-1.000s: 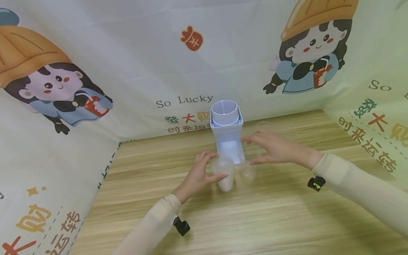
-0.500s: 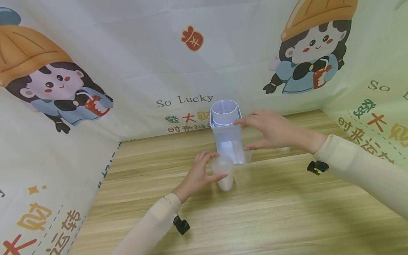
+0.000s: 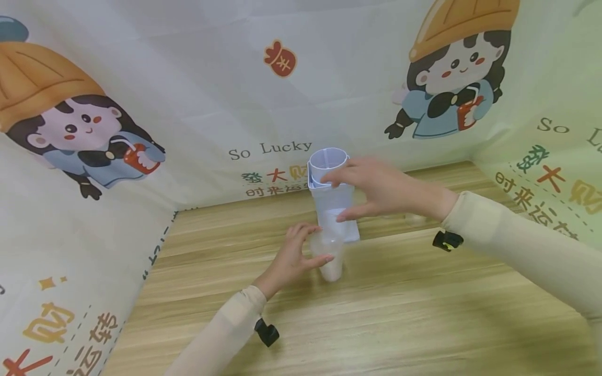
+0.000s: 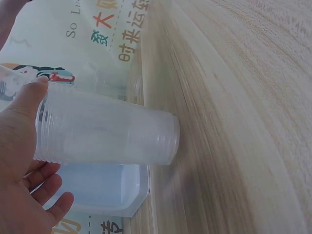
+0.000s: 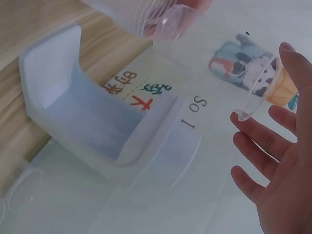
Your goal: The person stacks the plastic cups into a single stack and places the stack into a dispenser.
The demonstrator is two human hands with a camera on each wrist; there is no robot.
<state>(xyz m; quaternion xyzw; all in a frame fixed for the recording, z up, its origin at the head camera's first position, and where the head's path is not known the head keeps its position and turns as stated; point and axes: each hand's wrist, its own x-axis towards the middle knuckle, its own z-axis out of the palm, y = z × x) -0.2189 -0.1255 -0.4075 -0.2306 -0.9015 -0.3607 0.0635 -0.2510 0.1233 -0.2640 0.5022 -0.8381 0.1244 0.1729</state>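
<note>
My left hand (image 3: 296,256) grips a stack of clear plastic cups (image 3: 332,269), standing upright on the table, with fingers and thumb around its upper part. In the left wrist view, the ribbed rims of the stacked cups (image 4: 51,124) lie against the palm. My right hand (image 3: 381,190) pinches a clear plastic cup (image 5: 261,87) by its rim, thumb on one side and fingers on the other. That cup's lower end is right at the mouth of the stack. Just behind both hands stands a pale lavender cup dispenser (image 3: 351,232) with a round tube (image 3: 328,159) on top.
More clear cups (image 3: 416,219) stand on the wooden table (image 3: 400,292) to the right of the dispenser, partly behind my right hand; they also show as clear rims (image 5: 24,187) in the right wrist view. A printed cloth backdrop (image 3: 211,104) rises along the back and sides.
My right hand has risen from beside the dispenser and moved left with a clear cup, over the stack. My left hand has kept its grip on the stack.
</note>
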